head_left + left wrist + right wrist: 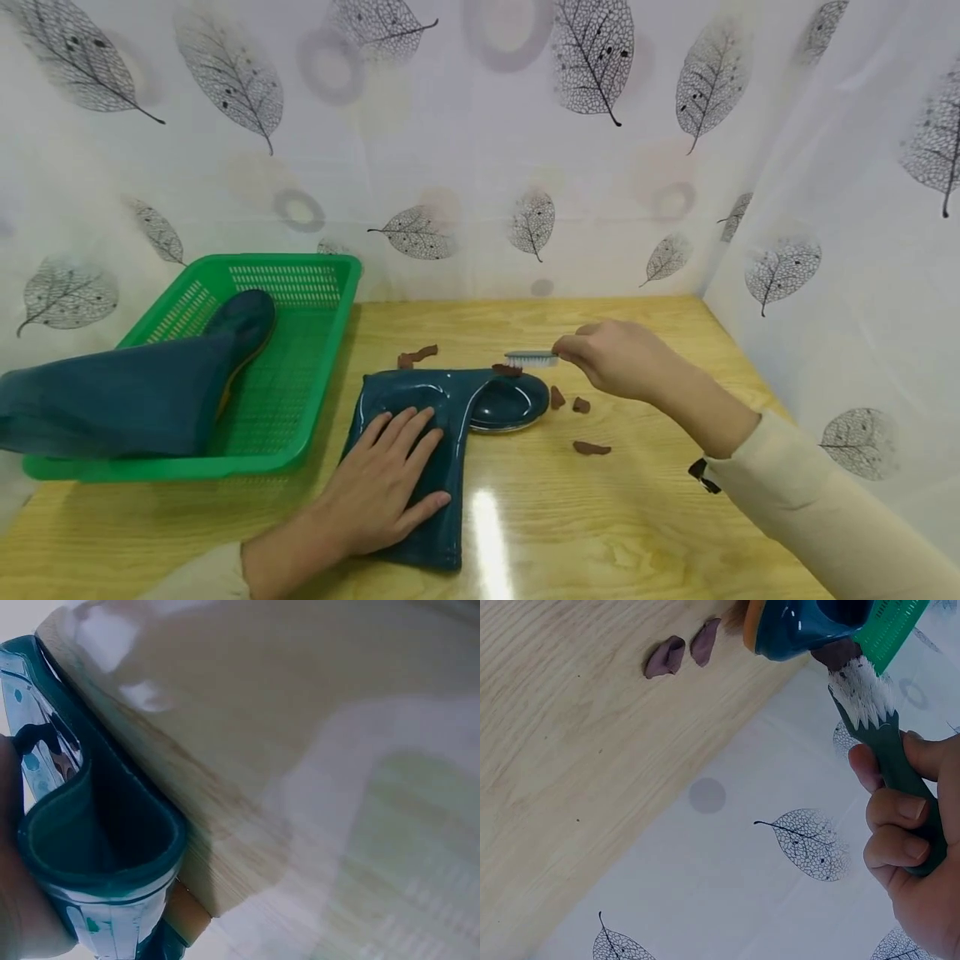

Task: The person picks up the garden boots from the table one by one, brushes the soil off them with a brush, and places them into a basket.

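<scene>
A glossy dark teal rubber boot (442, 500) lies on its side on the table, its toe (513, 402) pointing right. My left hand (382, 479) presses on the boot's shaft with fingers spread. The shaft's open end (101, 877) faces the left wrist camera. My right hand (618, 358) grips a green-handled brush (900, 769) with white bristles (861, 691). Those bristles meet a brown clay-like lump (836, 654) stuck on the boot; in the head view the lump (507, 370) sits on its upper edge near the toe.
A green basket (318, 400) stands at the left with a second dark boot (120, 392) hanging over its edge. Brown pieces (592, 448) lie right of the boot, and another (417, 357) lies behind it. A leaf-patterned curtain (450, 150) borders the wooden table (637, 517).
</scene>
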The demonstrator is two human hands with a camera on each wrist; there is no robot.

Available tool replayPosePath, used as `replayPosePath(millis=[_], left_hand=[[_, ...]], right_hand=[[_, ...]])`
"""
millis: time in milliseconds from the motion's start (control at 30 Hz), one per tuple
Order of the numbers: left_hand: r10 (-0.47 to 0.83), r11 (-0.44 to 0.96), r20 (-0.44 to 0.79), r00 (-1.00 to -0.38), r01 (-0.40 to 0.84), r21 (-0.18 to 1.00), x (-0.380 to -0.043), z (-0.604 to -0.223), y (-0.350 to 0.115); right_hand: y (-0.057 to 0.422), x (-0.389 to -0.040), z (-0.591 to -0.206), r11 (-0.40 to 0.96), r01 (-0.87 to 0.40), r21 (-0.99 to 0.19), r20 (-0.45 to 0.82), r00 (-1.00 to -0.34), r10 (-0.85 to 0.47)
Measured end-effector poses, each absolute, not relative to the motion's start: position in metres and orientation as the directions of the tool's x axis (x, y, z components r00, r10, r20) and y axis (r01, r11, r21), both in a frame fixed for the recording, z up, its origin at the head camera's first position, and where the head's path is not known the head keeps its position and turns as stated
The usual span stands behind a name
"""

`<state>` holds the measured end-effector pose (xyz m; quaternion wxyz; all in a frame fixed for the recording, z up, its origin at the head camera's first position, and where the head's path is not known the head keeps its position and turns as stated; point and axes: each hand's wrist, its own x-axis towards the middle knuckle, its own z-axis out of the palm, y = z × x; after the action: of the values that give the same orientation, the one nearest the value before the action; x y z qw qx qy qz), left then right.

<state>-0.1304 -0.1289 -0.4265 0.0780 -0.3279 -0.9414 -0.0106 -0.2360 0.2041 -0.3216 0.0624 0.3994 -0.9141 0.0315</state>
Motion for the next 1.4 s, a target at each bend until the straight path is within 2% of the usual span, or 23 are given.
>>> replayPosePath(millis=[200,500,767,867,1133,1400], left_hand=[[0.622,0.782,0.113,-0.775,0.623,-0.031,-0.13,-0.425,-0.127],[0.615,0.788,0.103,-0.782,0.616,-0.026,-0.13,-0.424,-0.127],[0.613,0.789,0.1,-0.784,0.613,-0.028,-0.13,-0.424,-0.127],[0.614,0.788,0.104,-0.783,0.615,-0.028,-0.13,-0.425,-0.127],[0.616,0.787,0.111,-0.78,0.616,-0.034,-0.13,-0.425,-0.128],[0.614,0.788,0.106,-0.782,0.615,-0.028,-0.129,-0.425,-0.129]], right_hand=[[0.205,-0.234,-0.33,0.667,-0.744,0.023,0.153,-0.657,-0.738],[0.206,-0.236,-0.339,0.633,-0.769,0.084,0.188,-0.612,-0.768],[0.212,-0.234,-0.338,0.624,-0.77,0.136,0.183,-0.599,-0.779],[0.215,-0.233,-0.333,0.638,-0.754,0.157,0.158,-0.618,-0.77],[0.224,-0.235,-0.322,0.719,-0.672,0.179,0.056,-0.722,-0.689],[0.227,-0.238,-0.321,0.764,-0.614,0.199,0.055,-0.771,-0.634]])
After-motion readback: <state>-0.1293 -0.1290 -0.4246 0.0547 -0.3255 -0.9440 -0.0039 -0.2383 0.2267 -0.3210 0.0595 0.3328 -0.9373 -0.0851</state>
